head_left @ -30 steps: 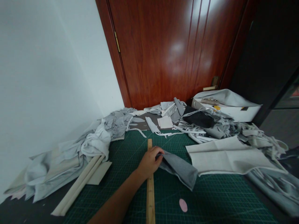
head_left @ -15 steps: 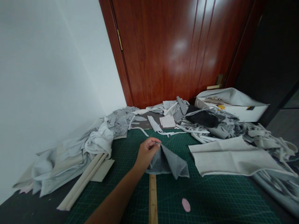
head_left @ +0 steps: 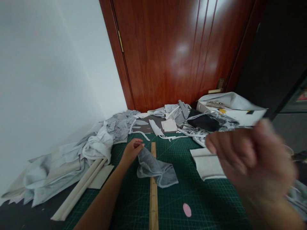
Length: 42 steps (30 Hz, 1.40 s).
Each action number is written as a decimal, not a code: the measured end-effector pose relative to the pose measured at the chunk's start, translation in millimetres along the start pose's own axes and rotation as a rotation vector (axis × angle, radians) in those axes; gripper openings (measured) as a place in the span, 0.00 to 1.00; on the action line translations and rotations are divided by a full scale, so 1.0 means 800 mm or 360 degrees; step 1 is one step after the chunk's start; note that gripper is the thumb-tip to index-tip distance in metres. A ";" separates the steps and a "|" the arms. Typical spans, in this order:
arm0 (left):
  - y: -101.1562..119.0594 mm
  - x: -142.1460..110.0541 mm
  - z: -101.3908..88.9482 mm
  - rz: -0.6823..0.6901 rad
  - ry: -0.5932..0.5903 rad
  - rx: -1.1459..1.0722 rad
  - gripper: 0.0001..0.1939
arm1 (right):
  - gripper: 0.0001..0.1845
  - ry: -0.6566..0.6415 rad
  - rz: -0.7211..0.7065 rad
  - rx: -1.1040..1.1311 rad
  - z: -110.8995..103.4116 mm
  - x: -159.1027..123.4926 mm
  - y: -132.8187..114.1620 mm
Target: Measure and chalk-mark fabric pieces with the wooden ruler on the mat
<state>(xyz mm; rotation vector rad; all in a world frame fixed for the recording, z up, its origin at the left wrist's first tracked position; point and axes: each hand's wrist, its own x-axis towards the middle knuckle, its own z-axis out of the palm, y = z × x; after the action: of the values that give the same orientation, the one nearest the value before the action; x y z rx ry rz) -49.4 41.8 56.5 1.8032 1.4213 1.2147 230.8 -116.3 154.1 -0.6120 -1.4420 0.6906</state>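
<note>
My left hand (head_left: 133, 150) pinches the upper left corner of a grey piece of cloth (head_left: 157, 169). The rest of the cloth droops to the right in folds, across a wooden ruler (head_left: 153, 204). Beneath both is a green cutting mat (head_left: 172, 198) with a printed grid. My right hand (head_left: 249, 156) is raised close to the camera at the right, blurred, its fingers curled in. Whether anything is inside it cannot be made out. A small pink oval piece (head_left: 187, 210) lies on the mat, right of the ruler.
Grey and white fabric (head_left: 98, 140) is heaped along the wall at left, with long beige strips (head_left: 79, 191) beside it. Folded pale cloth (head_left: 207, 166) lies partly behind my right hand. Scraps and a white box (head_left: 249, 116) stand before the brown door (head_left: 163, 54).
My left hand has moved left with the grey cloth, uncovering the ruler's far end. My right hand has come into view at the right. The camera has shifted slightly.
</note>
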 end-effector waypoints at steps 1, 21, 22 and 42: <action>-0.007 0.003 -0.003 0.0025 0.0020 0.0055 0.13 | 0.28 0.0007 0.0023 -0.0022 0.006 0.012 0.012; 0.036 -0.054 0.044 0.0565 -0.1081 0.0610 0.13 | 0.09 -0.0329 0.1255 -0.0688 0.025 -0.002 0.253; 0.038 -0.059 0.050 0.0637 -0.1096 0.0679 0.14 | 0.10 -0.0287 0.1322 -0.0611 0.023 -0.002 0.256; 0.003 -0.036 0.064 -0.0077 -0.0833 -0.0130 0.07 | 0.07 -0.0257 0.0989 -0.0872 0.022 -0.006 0.253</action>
<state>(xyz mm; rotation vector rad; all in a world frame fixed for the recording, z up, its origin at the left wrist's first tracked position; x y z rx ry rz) -4.2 19.7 25.9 1.8391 1.0885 0.6887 201.9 15.0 1.2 -1.4997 -1.6085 0.8346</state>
